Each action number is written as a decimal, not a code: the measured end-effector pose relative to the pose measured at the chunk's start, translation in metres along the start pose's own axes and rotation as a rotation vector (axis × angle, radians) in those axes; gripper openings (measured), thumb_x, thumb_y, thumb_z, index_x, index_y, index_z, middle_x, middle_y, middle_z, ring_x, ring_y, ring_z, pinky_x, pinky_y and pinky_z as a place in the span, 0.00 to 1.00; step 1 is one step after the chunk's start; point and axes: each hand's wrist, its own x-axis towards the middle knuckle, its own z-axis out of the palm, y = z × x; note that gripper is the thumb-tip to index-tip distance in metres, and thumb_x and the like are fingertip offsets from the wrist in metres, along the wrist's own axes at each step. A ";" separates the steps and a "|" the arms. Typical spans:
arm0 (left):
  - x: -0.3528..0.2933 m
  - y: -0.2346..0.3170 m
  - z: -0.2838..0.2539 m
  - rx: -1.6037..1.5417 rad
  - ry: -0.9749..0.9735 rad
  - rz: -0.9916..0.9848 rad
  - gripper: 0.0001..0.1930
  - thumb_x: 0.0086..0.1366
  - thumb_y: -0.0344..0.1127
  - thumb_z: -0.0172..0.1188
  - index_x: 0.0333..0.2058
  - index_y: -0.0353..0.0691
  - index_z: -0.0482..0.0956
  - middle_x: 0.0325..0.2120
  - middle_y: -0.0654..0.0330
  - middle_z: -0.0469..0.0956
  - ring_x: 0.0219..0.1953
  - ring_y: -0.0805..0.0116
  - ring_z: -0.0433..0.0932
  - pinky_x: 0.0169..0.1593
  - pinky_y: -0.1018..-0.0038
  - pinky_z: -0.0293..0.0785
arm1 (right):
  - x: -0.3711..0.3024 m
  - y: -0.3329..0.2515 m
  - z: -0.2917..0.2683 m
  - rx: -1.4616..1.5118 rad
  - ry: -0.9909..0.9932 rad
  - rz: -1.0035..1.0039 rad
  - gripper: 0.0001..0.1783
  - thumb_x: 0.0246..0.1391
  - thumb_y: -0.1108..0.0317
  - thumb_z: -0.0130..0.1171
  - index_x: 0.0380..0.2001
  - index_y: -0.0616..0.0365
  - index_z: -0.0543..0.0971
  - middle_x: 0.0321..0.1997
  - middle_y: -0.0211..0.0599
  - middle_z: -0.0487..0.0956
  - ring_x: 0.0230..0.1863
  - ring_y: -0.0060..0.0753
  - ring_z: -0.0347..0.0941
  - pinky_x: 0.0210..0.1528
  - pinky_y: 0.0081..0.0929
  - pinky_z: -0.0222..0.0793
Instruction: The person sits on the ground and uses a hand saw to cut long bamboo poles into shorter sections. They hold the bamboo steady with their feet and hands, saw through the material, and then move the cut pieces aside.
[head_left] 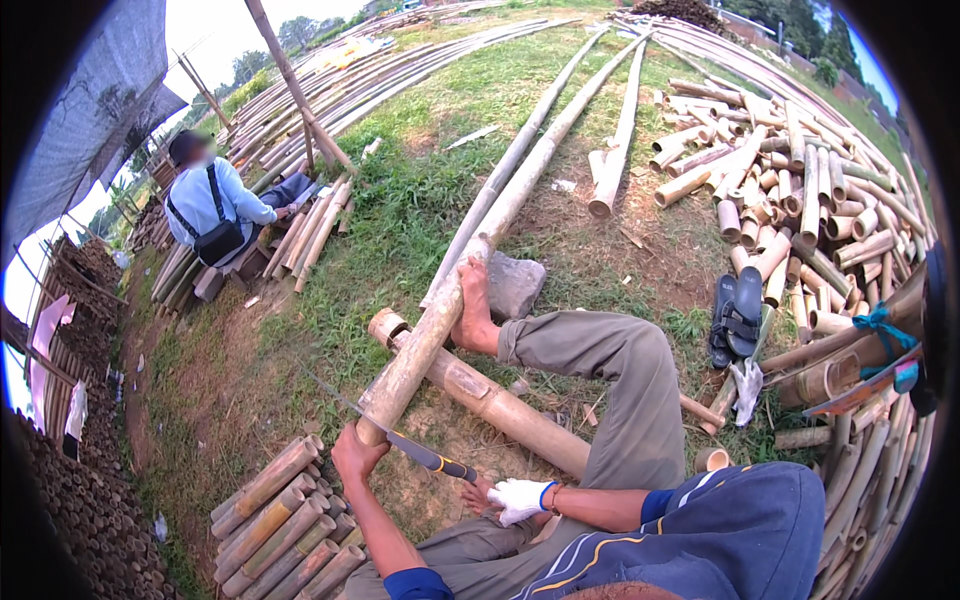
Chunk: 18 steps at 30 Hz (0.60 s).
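Observation:
My left hand (356, 456) is wrapped round the near end of a long bamboo pole (430, 330). In my right hand (515, 499), in a white glove with fingertips uncovered, is the dark, yellow-trimmed handle of a hand saw (430, 457). Its thin blade lies across the pole just beyond my left hand; how deep it has cut cannot be made out. Under the pole, a thicker bamboo log (510, 412) runs crosswise. My bare foot (474, 308) presses against the pole near a grey stone (513, 283).
Short bamboo pieces are stacked at lower left (280, 520) and heaped at right (790, 190). Black sandals (737, 315) lie near the heap. Long poles (620, 130) stretch away over grass. A person in light blue (222, 205) sits at far left under a tarp (85, 110).

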 end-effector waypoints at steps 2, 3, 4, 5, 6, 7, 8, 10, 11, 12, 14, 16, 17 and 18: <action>0.000 0.001 0.000 -0.003 0.003 0.004 0.45 0.38 0.54 0.85 0.55 0.38 0.83 0.45 0.43 0.88 0.49 0.42 0.87 0.55 0.53 0.82 | 0.000 0.001 0.000 0.000 -0.009 0.005 0.32 0.49 0.49 0.67 0.51 0.62 0.79 0.49 0.60 0.83 0.52 0.67 0.81 0.53 0.56 0.78; 0.000 0.002 0.000 -0.004 0.001 0.006 0.45 0.38 0.54 0.85 0.55 0.38 0.83 0.44 0.43 0.88 0.49 0.42 0.87 0.55 0.52 0.82 | 0.000 0.001 0.000 -0.001 -0.012 0.009 0.32 0.49 0.49 0.67 0.51 0.62 0.79 0.49 0.60 0.83 0.52 0.67 0.81 0.54 0.56 0.78; 0.000 0.002 0.000 -0.005 -0.001 0.007 0.44 0.38 0.54 0.85 0.54 0.38 0.83 0.44 0.43 0.88 0.49 0.42 0.87 0.55 0.52 0.82 | -0.001 0.001 0.000 -0.001 -0.015 0.013 0.32 0.49 0.49 0.67 0.52 0.62 0.79 0.50 0.60 0.82 0.52 0.68 0.81 0.54 0.56 0.78; 0.000 0.001 0.001 -0.005 0.007 0.016 0.44 0.38 0.54 0.85 0.54 0.38 0.84 0.44 0.43 0.88 0.49 0.42 0.87 0.55 0.52 0.82 | 0.000 0.000 0.000 -0.002 -0.019 0.014 0.33 0.50 0.49 0.67 0.52 0.62 0.78 0.50 0.60 0.82 0.52 0.68 0.81 0.54 0.57 0.77; 0.001 -0.001 0.002 -0.004 0.014 0.025 0.44 0.38 0.55 0.85 0.54 0.38 0.84 0.44 0.43 0.88 0.49 0.42 0.87 0.55 0.52 0.82 | 0.000 0.000 0.000 -0.001 -0.019 0.011 0.33 0.50 0.49 0.67 0.52 0.62 0.78 0.51 0.60 0.82 0.52 0.68 0.81 0.54 0.57 0.77; 0.001 -0.003 0.003 -0.004 0.022 0.033 0.44 0.38 0.55 0.85 0.54 0.38 0.84 0.44 0.43 0.88 0.49 0.42 0.87 0.55 0.52 0.82 | 0.001 0.000 0.000 -0.001 -0.019 0.008 0.33 0.50 0.48 0.67 0.52 0.61 0.78 0.51 0.60 0.82 0.53 0.68 0.81 0.54 0.57 0.77; 0.001 -0.004 0.003 -0.005 0.022 0.033 0.44 0.38 0.55 0.85 0.54 0.38 0.84 0.44 0.43 0.88 0.49 0.42 0.87 0.55 0.52 0.82 | 0.001 0.000 0.000 0.000 -0.019 0.006 0.33 0.50 0.48 0.67 0.52 0.61 0.78 0.51 0.60 0.82 0.53 0.68 0.80 0.54 0.57 0.77; 0.001 -0.006 0.003 -0.006 0.023 0.031 0.43 0.38 0.54 0.85 0.54 0.39 0.84 0.45 0.43 0.88 0.49 0.42 0.87 0.55 0.52 0.82 | 0.001 -0.001 0.001 -0.001 -0.024 0.007 0.33 0.50 0.48 0.68 0.52 0.61 0.78 0.51 0.60 0.82 0.53 0.68 0.80 0.54 0.57 0.77; 0.001 -0.006 0.003 -0.005 0.021 0.028 0.43 0.38 0.54 0.85 0.54 0.39 0.84 0.45 0.43 0.88 0.49 0.42 0.87 0.55 0.52 0.82 | 0.002 -0.001 0.001 -0.002 -0.025 0.008 0.33 0.50 0.48 0.68 0.53 0.61 0.78 0.51 0.59 0.82 0.53 0.68 0.80 0.55 0.57 0.77; 0.001 -0.006 0.002 -0.004 0.020 0.025 0.43 0.38 0.54 0.85 0.54 0.39 0.84 0.45 0.43 0.88 0.49 0.42 0.87 0.55 0.52 0.82 | 0.002 -0.001 0.001 0.000 -0.029 0.009 0.33 0.50 0.48 0.68 0.53 0.61 0.78 0.51 0.59 0.82 0.53 0.68 0.80 0.55 0.57 0.77; 0.001 -0.006 0.001 -0.005 0.015 0.018 0.44 0.38 0.54 0.85 0.54 0.38 0.84 0.45 0.43 0.88 0.49 0.42 0.87 0.55 0.52 0.81 | 0.004 -0.001 0.001 0.005 -0.036 0.012 0.33 0.50 0.47 0.68 0.53 0.61 0.78 0.51 0.59 0.81 0.53 0.67 0.80 0.55 0.57 0.77; 0.001 -0.005 -0.001 -0.009 0.009 0.013 0.44 0.38 0.54 0.85 0.54 0.38 0.83 0.45 0.43 0.88 0.49 0.41 0.87 0.55 0.52 0.81 | 0.005 -0.002 0.002 0.001 -0.038 0.017 0.33 0.50 0.47 0.68 0.53 0.61 0.78 0.51 0.59 0.81 0.53 0.67 0.80 0.55 0.57 0.77; 0.002 0.000 0.000 -0.013 0.011 0.013 0.43 0.38 0.53 0.84 0.54 0.38 0.83 0.45 0.43 0.88 0.49 0.41 0.87 0.55 0.52 0.81 | 0.005 0.001 0.002 0.001 -0.031 0.027 0.34 0.50 0.47 0.68 0.53 0.61 0.78 0.51 0.59 0.81 0.54 0.67 0.80 0.55 0.56 0.77; 0.001 0.003 0.000 -0.018 0.013 0.015 0.42 0.38 0.52 0.84 0.53 0.38 0.83 0.45 0.44 0.87 0.48 0.41 0.87 0.55 0.52 0.81 | 0.005 0.004 0.003 0.007 -0.047 0.025 0.34 0.51 0.47 0.68 0.53 0.61 0.77 0.52 0.59 0.80 0.54 0.67 0.79 0.55 0.57 0.76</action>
